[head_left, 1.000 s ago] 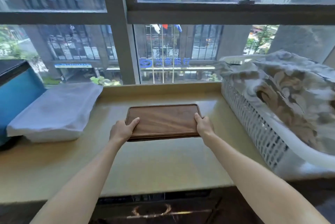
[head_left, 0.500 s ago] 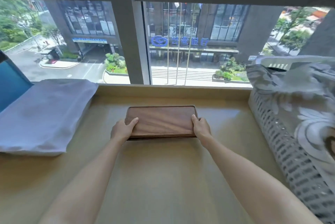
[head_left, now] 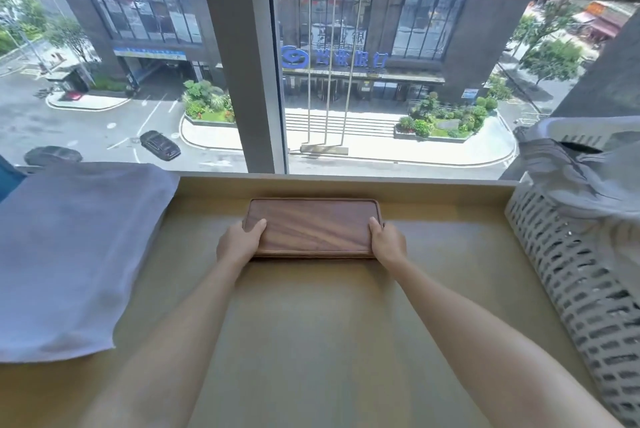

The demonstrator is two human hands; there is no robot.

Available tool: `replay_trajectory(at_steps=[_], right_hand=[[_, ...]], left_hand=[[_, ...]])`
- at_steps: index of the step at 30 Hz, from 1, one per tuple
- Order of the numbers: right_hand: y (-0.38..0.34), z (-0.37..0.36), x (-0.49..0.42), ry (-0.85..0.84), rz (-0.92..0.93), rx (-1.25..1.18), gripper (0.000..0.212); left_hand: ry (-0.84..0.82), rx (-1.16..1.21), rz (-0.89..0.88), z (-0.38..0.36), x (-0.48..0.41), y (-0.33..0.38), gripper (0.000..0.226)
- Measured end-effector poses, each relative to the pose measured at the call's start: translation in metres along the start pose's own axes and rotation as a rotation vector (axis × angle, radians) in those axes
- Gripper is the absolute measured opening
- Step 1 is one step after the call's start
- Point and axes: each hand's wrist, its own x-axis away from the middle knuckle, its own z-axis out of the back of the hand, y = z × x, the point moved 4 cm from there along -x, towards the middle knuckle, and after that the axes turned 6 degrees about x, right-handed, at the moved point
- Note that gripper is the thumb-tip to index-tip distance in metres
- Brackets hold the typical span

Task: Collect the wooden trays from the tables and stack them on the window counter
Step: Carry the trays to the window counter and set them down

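A dark brown wooden tray (head_left: pixel 313 228) lies flat on the beige window counter (head_left: pixel 311 323), a short way in front of the window. A thin second edge shows under its front rim, as if it rests on another tray. My left hand (head_left: pixel 239 242) grips its left end, thumb on top. My right hand (head_left: pixel 388 242) grips its right end in the same way. Both arms stretch forward over the counter.
A folded grey-white cloth (head_left: pixel 76 254) covers the counter's left side, with a blue object (head_left: pixel 8 178) behind it. A white perforated basket (head_left: pixel 571 271) holding patterned fabric stands at the right. The window glass and its frame post (head_left: pixel 256 81) close off the far edge.
The tray has slid farther from me toward the window with both hands still on it. My head has leaned forward and down, so the street outside shows more.
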Motion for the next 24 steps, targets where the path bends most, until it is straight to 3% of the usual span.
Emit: replay_trajectory(at_steps=[8, 14, 17, 24], right_hand=[[-0.013, 0.004, -0.015, 0.112, 0.02, 0.106, 0.046], [-0.012, 0.008, -0.017, 0.158, 0.015, 0.187, 0.046], [-0.012, 0.01, -0.019, 0.164, 0.016, 0.186, 0.044], [-0.019, 0.012, -0.002, 0.152, 0.022, 0.229, 0.049]], left_hand=[[0.007, -0.016, -0.033, -0.006, -0.023, 0.013, 0.064], [0.043, 0.029, -0.09, -0.009, -0.03, 0.017, 0.047], [0.043, 0.029, -0.105, -0.009, -0.029, 0.017, 0.049], [0.058, -0.141, -0.102, -0.002, -0.02, 0.021, 0.056]])
